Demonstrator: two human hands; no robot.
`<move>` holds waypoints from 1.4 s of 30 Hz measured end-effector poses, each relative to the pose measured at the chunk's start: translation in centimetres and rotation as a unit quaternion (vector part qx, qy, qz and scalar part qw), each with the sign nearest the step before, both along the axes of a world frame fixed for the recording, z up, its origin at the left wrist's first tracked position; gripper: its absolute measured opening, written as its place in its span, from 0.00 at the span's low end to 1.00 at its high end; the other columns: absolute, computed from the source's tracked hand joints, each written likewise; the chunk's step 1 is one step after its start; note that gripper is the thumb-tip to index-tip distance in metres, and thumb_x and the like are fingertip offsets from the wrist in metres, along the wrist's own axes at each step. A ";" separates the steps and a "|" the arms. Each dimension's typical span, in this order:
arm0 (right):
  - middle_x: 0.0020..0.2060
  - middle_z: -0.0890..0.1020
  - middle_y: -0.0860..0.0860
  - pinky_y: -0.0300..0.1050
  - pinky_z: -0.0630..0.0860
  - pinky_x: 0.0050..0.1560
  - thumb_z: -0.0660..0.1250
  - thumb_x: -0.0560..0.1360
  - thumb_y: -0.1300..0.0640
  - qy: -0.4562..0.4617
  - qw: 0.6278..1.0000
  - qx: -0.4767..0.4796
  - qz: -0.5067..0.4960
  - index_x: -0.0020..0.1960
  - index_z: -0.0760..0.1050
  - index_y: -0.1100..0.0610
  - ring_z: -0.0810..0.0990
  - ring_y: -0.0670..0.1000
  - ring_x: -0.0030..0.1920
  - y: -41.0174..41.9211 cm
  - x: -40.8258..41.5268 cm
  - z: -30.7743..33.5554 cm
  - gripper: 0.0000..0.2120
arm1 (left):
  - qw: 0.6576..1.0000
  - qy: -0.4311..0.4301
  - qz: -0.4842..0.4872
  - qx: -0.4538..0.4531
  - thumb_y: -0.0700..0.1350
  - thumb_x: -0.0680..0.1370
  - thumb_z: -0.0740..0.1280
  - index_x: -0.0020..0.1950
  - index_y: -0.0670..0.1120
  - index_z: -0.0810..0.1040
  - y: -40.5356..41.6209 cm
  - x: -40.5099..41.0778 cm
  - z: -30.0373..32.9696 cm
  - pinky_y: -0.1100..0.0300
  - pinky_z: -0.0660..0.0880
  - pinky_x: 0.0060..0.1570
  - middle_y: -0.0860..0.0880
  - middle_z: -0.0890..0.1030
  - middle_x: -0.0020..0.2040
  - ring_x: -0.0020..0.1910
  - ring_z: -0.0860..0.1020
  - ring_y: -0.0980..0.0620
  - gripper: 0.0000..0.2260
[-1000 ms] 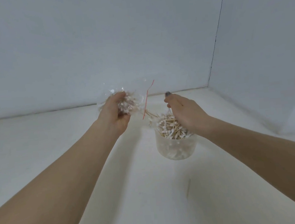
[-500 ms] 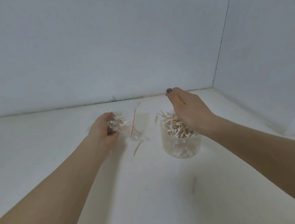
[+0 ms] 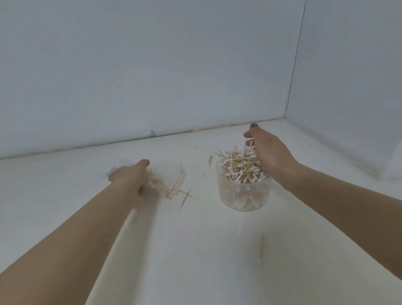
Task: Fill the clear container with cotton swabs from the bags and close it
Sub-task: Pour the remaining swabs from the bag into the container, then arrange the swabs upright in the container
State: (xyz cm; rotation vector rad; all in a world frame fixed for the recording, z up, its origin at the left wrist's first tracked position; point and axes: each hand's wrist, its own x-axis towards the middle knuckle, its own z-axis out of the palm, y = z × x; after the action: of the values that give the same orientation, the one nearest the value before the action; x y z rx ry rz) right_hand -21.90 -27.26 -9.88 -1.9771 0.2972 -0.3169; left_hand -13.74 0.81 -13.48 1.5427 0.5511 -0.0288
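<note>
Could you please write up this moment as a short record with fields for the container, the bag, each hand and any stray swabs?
container: clear tub, upright on the table, no lid on
contents: cotton swabs heaped above the rim
bag: clear, red-striped bag, on the table left of the tub
left hand: on the bag; grip blurred
right hand: over the swab heap
stray swabs: loose swabs beside the bag
</note>
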 end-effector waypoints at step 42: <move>0.44 0.85 0.45 0.42 0.79 0.51 0.52 0.84 0.42 -0.142 0.988 0.064 0.006 0.48 0.83 0.50 0.83 0.42 0.46 0.5 2.8 -3.0 0.23 | 0.885 -0.353 -0.250 0.172 0.53 0.83 0.65 0.42 0.45 0.77 -13.5 -1.4 -0.3 0.58 0.71 0.43 0.54 0.77 0.36 0.38 0.75 0.56 0.15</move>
State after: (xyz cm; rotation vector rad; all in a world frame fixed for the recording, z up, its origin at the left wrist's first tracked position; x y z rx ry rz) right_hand -19.07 -26.78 -12.83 -1.7789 0.1200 -0.5519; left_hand -15.16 -12.69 -13.80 1.8603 -0.4536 0.2414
